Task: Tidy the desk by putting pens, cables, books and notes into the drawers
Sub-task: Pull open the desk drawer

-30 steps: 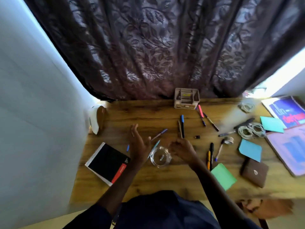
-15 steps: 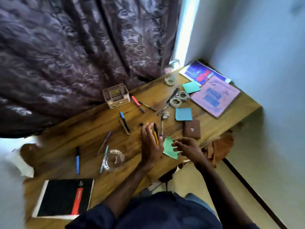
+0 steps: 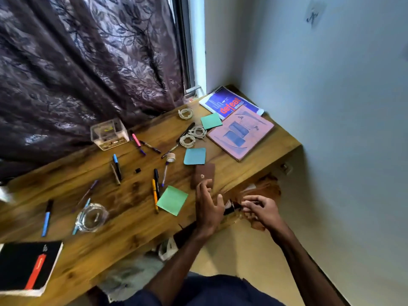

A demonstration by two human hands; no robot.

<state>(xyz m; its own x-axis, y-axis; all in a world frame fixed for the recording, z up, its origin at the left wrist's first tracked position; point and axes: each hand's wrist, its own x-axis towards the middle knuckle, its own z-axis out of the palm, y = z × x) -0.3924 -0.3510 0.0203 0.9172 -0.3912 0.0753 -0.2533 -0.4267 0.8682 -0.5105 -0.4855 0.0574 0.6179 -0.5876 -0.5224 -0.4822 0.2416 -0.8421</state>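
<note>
1. Left hand [image 3: 207, 206]: fingers spread wide, empty, over the near edge of the surface [image 3: 123, 230], fingertips at the brown wallet [image 3: 203, 177].
2. Right hand [image 3: 259, 209]: just right of the wallet, off the surface edge, fingers curled narrow; whether it grips anything I cannot tell.
3. Pink book [image 3: 240, 131]: beyond the wallet, toward the wall.
4. Black notebook [image 3: 26, 266]: far left of the wallet.
5. Green note [image 3: 172, 199]: just left of the wallet.
6. Cable coils [image 3: 189, 136]: beyond the wallet.
7. Orange pen [image 3: 155, 196]: left of the green note.

Left hand [image 3: 207, 208] spread open; right hand [image 3: 260, 209] loosely curled, fingers apart.
</note>
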